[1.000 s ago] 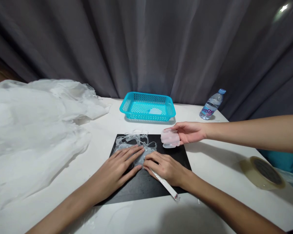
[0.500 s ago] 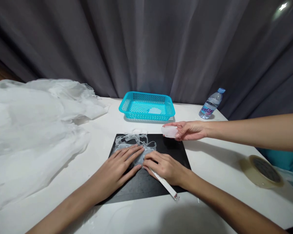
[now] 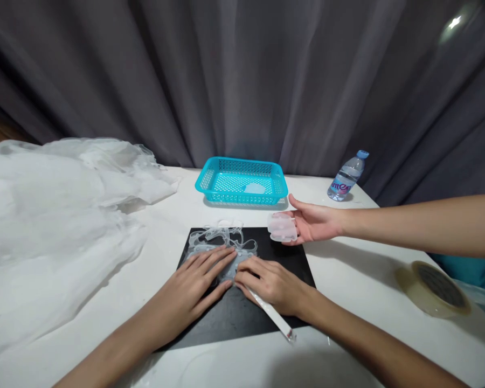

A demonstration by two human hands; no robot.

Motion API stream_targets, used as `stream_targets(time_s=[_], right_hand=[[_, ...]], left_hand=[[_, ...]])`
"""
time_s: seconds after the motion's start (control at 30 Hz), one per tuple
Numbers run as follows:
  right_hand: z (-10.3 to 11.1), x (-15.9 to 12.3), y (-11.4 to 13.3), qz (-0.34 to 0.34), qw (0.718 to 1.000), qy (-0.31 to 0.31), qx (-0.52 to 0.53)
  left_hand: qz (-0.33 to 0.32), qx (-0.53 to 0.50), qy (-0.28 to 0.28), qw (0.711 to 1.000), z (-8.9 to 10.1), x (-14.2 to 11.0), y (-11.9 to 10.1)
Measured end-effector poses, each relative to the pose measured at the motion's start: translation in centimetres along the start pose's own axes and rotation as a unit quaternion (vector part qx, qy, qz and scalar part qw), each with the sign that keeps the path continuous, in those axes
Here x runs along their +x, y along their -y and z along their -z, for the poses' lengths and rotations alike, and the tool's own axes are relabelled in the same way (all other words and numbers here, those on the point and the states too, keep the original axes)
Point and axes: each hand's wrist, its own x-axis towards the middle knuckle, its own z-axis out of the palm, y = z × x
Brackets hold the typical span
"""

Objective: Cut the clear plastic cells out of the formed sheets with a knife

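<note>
My left hand (image 3: 200,277) lies flat with fingers stretched over a translucent plastic sheet (image 3: 244,257), pressing it against the black mat (image 3: 222,326). Curly cut strips (image 3: 226,234) of the same clear material trail from the sheet's far side. In my right hand (image 3: 272,283) is a slim white-handled tool (image 3: 277,318), its handle pointing back toward me. The fingers close round its front end and hide the tip, which is at the sheet's edge beside my left fingertips.
Another person's hand (image 3: 317,221) reaches in from the right with a translucent piece (image 3: 282,227) on its fingers. Behind stands a blue basket (image 3: 242,198) with a similar piece (image 3: 254,188) inside. A water bottle (image 3: 347,177), tape roll (image 3: 434,288) and heaped white sheeting (image 3: 60,231) are around.
The other person's hand has opened, palm up, thumb lifted, showing more of the translucent piece. My hands stay nearly in place on the sheet. The whole view has shifted slightly.
</note>
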Motion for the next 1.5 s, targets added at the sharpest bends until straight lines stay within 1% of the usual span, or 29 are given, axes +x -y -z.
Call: stream_targets(time_s=[0.2, 0.37, 0.53, 0.73, 1.03, 1.23, 1.3, 1.33, 1.37, 1.4, 1.43, 1.5], right_hand=[[0.1, 0.2, 0.1, -0.001, 1.000, -0.017, -0.004], [-0.2, 0.0, 0.0, -0.008, 1.000, 0.006, 0.028], [-0.2, -0.1, -0.1, -0.020, 0.999, 0.015, 0.027], [-0.1, 0.0, 0.0, -0.023, 0.999, 0.016, 0.025], [0.0, 0.0, 0.1, -0.024, 0.999, 0.009, 0.022], [-0.3, -0.2, 0.1, -0.026, 0.999, 0.016, 0.041], [0.0, -0.2, 0.1, -0.032, 0.997, 0.000, 0.073], [0.2, -0.1, 0.1, -0.049, 0.993, -0.018, 0.108], [0.5, -0.1, -0.1, -0.083, 0.984, -0.039, 0.154], [0.8, -0.1, -0.2, -0.130, 0.968, -0.061, 0.208], [1.1, -0.1, -0.5, -0.187, 0.944, -0.077, 0.262], [1.6, 0.0, -1.0, -0.291, 0.888, -0.082, 0.348]], left_hand=[[0.000, 0.007, -0.004, 1.000, -0.2, 0.0, 0.3], [-0.002, 0.002, -0.011, 1.000, 0.0, 0.0, 0.0], [-0.003, -0.001, -0.021, 1.000, -0.1, 0.0, 0.1], [-0.004, 0.001, -0.019, 1.000, -0.4, -0.1, 0.3], [0.001, -0.001, -0.013, 1.000, -0.1, -0.1, 0.1], [0.004, -0.001, 0.001, 1.000, 0.0, 0.0, -0.1], [0.007, -0.004, 0.008, 1.000, 0.3, 0.0, -0.3], [0.008, -0.007, 0.013, 1.000, 0.4, 0.1, -0.4], [0.009, -0.010, 0.016, 1.000, 0.6, 0.1, -0.6], [0.009, -0.012, 0.018, 1.000, 0.7, 0.2, -0.7], [0.009, -0.013, 0.018, 1.000, 0.7, 0.3, -0.8], [0.012, -0.005, 0.006, 1.000, 0.4, 0.5, -1.0]])
